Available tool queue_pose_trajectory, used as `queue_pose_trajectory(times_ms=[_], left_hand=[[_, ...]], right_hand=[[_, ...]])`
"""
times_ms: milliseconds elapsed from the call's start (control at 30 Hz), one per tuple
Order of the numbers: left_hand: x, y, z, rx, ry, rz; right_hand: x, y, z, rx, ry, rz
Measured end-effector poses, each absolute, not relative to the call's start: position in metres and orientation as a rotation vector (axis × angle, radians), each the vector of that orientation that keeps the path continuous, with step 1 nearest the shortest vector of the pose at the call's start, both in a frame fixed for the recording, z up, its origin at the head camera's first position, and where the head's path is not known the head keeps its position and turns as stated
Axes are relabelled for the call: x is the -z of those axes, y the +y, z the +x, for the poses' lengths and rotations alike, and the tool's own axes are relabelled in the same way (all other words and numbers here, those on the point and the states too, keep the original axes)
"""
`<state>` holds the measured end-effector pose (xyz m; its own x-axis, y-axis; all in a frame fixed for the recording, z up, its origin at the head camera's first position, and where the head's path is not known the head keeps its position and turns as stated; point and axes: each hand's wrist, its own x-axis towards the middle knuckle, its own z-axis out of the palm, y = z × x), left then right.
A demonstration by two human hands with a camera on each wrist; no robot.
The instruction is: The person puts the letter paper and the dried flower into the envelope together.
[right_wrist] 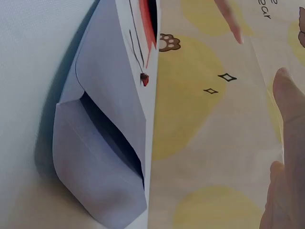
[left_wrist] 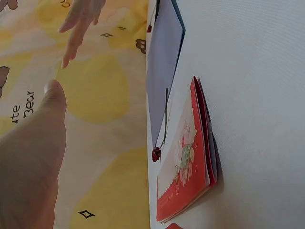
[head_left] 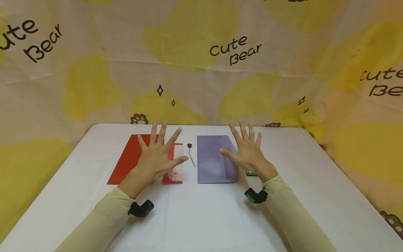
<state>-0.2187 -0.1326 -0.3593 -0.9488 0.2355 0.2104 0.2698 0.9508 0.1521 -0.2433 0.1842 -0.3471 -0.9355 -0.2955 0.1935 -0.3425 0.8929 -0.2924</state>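
Observation:
My left hand point(head_left: 154, 159), fingers spread and holding nothing, hovers above the table over a red sheet point(head_left: 126, 161) and a pink-and-red floral greeting card point(head_left: 177, 162). In the left wrist view the folded card point(left_wrist: 183, 167) lies with its layers slightly apart. My right hand point(head_left: 250, 152), also spread and holding nothing, is raised over the right side of a lavender envelope point(head_left: 210, 159). The right wrist view shows the envelope's flap point(right_wrist: 95, 152) lifted a little from its opening. Between card and envelope lies a small dried red rose point(head_left: 189, 145) on a thin stem.
A small green item point(head_left: 251, 173) lies partly hidden beneath the right hand. White cloth covers the table point(head_left: 195, 217). A yellow-patterned "Cute Bear" curtain point(head_left: 189, 80) hangs behind the far edge and along the sides. Each wrist wears a black camera mount point(head_left: 141, 209).

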Motion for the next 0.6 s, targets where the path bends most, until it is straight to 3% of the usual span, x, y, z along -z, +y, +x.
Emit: queue_pose_trajectory(times_ms=[600], left_hand=[[0.357,-0.106,-0.225,0.375,-2.89,-0.518]], right_hand=[[0.352,0.195,-0.246,-0.619,-2.898,0.596]])
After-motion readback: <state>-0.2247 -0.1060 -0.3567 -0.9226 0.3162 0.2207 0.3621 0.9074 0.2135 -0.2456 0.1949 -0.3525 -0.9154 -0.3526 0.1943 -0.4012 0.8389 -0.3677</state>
